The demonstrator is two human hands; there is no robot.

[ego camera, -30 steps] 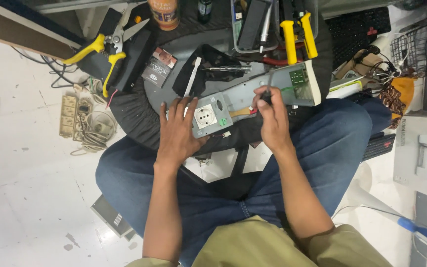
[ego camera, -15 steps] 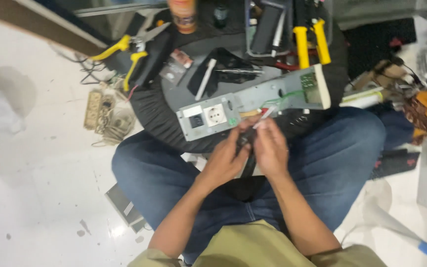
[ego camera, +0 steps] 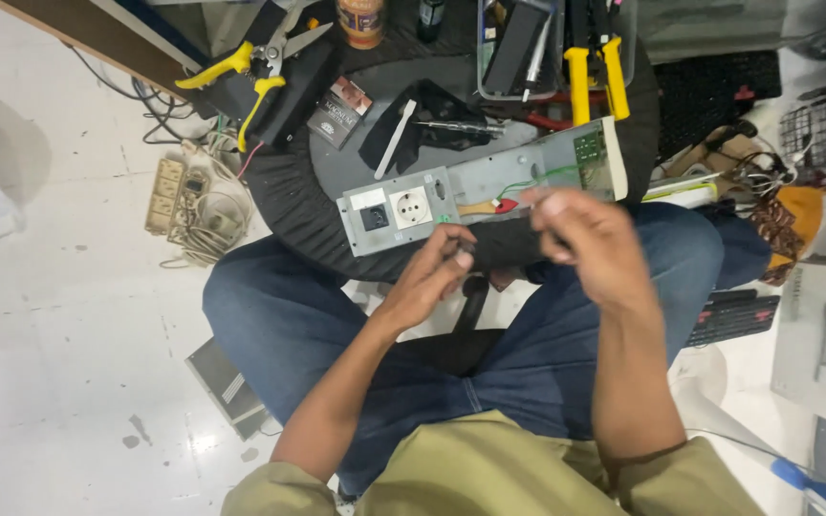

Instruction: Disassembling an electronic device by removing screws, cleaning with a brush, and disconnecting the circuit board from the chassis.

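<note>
White floor | grey socket panel (ego camera: 470,196), wired | left hand (ego camera: 432,277) pinching small part; right hand (ego camera: 590,239) pinched, blurred

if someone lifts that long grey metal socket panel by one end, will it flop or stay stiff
The long grey metal socket panel would probably stay stiff: it looks like a folded sheet-metal channel. It may feel end-heavy, since the white socket and black socket sit at one end. The thin green wires would likely flop and could snag.
</note>
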